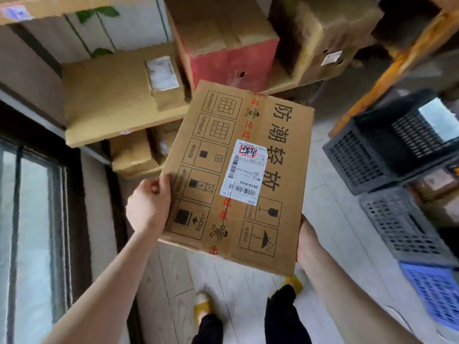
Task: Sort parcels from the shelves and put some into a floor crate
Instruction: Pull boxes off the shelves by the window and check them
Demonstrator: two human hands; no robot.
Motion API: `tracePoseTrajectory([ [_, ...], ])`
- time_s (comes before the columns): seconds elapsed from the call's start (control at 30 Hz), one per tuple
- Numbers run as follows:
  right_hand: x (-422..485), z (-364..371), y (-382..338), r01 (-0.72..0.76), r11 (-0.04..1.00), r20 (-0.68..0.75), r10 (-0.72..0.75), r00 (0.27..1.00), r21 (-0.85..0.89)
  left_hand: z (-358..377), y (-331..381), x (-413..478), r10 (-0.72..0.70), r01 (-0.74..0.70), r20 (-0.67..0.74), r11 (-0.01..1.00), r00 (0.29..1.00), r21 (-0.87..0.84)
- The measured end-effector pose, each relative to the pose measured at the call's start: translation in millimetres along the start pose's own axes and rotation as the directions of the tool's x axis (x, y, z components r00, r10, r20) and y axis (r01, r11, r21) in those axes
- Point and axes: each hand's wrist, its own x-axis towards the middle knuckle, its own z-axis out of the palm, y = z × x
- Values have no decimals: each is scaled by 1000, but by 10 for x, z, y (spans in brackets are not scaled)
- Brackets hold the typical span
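Holding a flat cardboard parcel (278, 170) out in front, above the pale plank floor (236, 281), with both forearms reaching in from the near edge. With the left hand (149, 204), gripping the parcel's left edge close to its near corner: thumb laid over the printed top face, fingers curled under and mostly hidden. With the right hand (306, 242), bracing the near right corner from the side and below. Only the heel and wrist showing there, so no telling whether those fingers lie flat or curl. Printed face turned up toward the camera, with a white shipping label (244, 171) stuck across the taped centre seam.

Beyond the parcel's far edge, a cardboard-lined shelf (104, 100) with a small labelled box (165, 83) on it. Just right of that a red-sided carton (228, 50), farther right a brown carton (323, 33), and at far left a white carton with green leaf print (99, 28). Under the shelf, more brown boxes (134, 155), partly covered by the parcel's left edge.

At right, an orange shelf beam (397, 65). Below it a dark crate (367, 155), a grey crate (402, 224) and a blue crate (437, 289), all well apart from the parcel. At left, a dark-framed window (32, 219). Under the parcel, black trousers and yellow slippers (203, 306) on the floor.
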Motion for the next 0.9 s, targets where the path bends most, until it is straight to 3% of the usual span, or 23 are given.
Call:
tracePoseTrajectory([
  [0.1, 340, -886, -439, 29, 994, -45, -24, 999, 107, 760, 883, -281, 86, -90, 118, 995, 989, 36],
  [0.2, 450, -1269, -661, 43, 989, -38, -38, 999, 140, 1082, 1308, -388, 134, -146, 183, 988, 974, 53],
  [0.37, 794, -2509, -1494, 178, 945, -137, -145, 980, 274, 2138, 2735, -866, 296, -320, 372, 947, 880, 2],
  [0.53, 1061, -3207, -2186, 259, 851, -171, -201, 965, 457, 3092, 3777, -1020, 408, -477, 512, 879, 756, 5],
  [0.7, 1710, -3657, -2691, 241, 800, -215, -143, 966, 549, 4113, 4659, -991, 541, -677, 543, 733, 642, 71],
  [0.9, 2866, -4029, -3381, 230, 781, -265, -86, 960, 580, 5523, 5510, -740, 593, -750, 574, 659, 565, 56],
])
